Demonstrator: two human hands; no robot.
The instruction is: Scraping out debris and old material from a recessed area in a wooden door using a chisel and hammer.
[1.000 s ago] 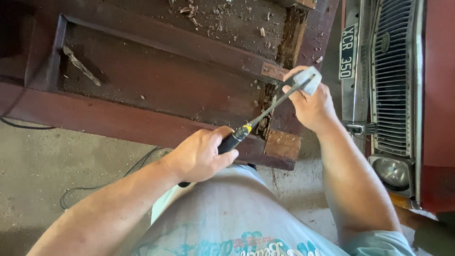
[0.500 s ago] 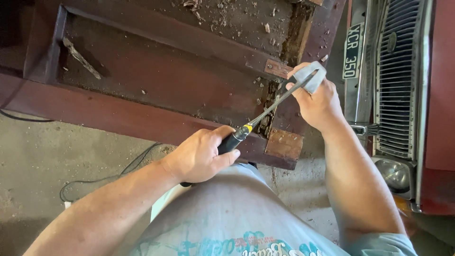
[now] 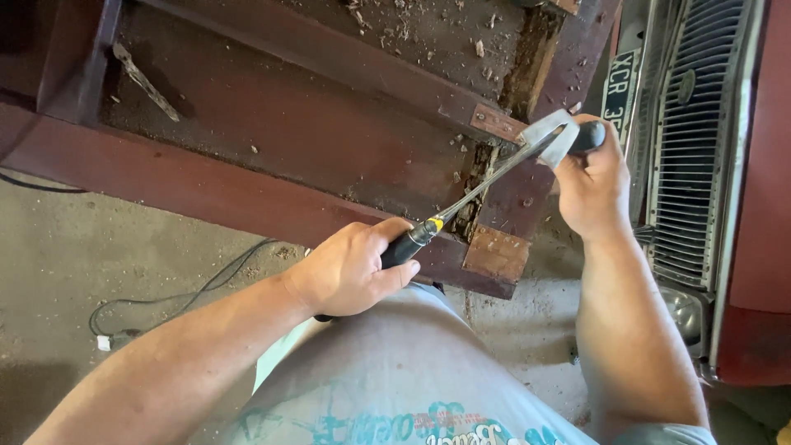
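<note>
Your left hand is wrapped tight around the black handle of a screwdriver, fingers curled shut on the grip with the thumb laid along the top. The yellow collar sits just past your fingertips, and the steel shaft runs up and away to the right from there.

Your right hand is closed too, gripping a dark handle that pokes out just past your knuckles. A grey metal blade sticks out of that fist to the left, something like a scraper, hard to tell exactly. The screwdriver tip meets that blade right beside your right fingers; looks like they're touching.

Under the shaft, between your two hands, there's a rotted, crumbly gap in the red wood frame. A small wood block sits just right of your left fingers, and a small plate sits just left of your right fingers. Wood chips are scattered on the panel well above both hands.

A car grille is just beyond your right hand. A cable lies on the concrete floor, below your left forearm.
</note>
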